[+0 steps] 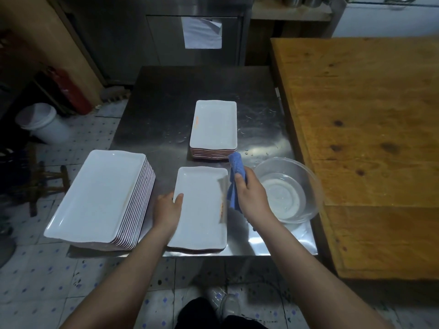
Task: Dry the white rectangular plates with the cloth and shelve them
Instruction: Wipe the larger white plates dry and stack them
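A white rectangular plate (200,207) lies at the near edge of the steel table (166,110). My left hand (167,211) grips its left rim, thumb on top. My right hand (251,193) holds a blue cloth (236,167) just past the plate's right edge, the cloth bunched above and hanging below the fist. A tall stack of white plates (99,198) stands at the table's near left corner. A lower stack (213,127) sits in the middle of the table, behind the single plate.
A clear glass bowl (289,188) with a little water stands right of my right hand. A wooden table (370,138) adjoins on the right. A steel cabinet (166,39) stands behind. A white bucket (42,122) and a red extinguisher (71,91) are on the tiled floor at left.
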A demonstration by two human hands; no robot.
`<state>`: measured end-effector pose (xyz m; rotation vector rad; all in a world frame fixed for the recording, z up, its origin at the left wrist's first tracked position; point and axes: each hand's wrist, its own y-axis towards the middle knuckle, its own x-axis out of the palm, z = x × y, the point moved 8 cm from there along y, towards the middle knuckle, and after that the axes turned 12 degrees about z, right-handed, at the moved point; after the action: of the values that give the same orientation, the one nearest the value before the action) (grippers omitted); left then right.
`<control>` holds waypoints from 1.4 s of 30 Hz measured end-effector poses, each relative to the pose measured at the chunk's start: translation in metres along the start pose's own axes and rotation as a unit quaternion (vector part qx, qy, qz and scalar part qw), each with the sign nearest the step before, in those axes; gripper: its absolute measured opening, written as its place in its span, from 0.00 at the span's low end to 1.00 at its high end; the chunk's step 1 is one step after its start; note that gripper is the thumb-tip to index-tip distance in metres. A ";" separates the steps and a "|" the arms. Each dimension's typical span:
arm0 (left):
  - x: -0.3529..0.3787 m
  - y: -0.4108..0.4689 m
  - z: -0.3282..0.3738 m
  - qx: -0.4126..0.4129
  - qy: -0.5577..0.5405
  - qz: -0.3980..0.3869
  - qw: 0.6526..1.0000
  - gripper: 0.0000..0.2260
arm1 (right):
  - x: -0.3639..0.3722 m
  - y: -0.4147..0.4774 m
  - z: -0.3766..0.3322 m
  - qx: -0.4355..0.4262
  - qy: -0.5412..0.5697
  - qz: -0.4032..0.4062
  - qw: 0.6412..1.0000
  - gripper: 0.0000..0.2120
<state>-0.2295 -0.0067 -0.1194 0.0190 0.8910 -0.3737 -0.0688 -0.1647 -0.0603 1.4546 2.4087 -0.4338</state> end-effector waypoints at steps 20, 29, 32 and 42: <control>0.050 0.190 0.123 -0.035 -0.071 -0.013 0.997 0.27 | 0.040 0.143 -0.037 0.051 0.076 0.073 0.993 0.06; 0.056 0.198 0.135 0.046 -0.082 0.036 0.995 0.10 | 0.052 0.177 -0.020 0.088 0.054 0.102 0.989 0.07; 0.053 0.196 0.137 0.048 -0.081 0.051 0.994 0.10 | 0.050 0.177 -0.016 0.095 0.049 0.107 0.988 0.08; 0.034 0.194 0.161 0.038 -0.181 0.019 0.983 0.15 | 0.029 0.169 -0.036 0.080 0.105 0.162 0.978 0.09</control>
<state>-0.0250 0.1372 -0.0700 0.0374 0.5164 -0.3615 0.0656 -0.0516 -0.0565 2.0136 2.2683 -0.4230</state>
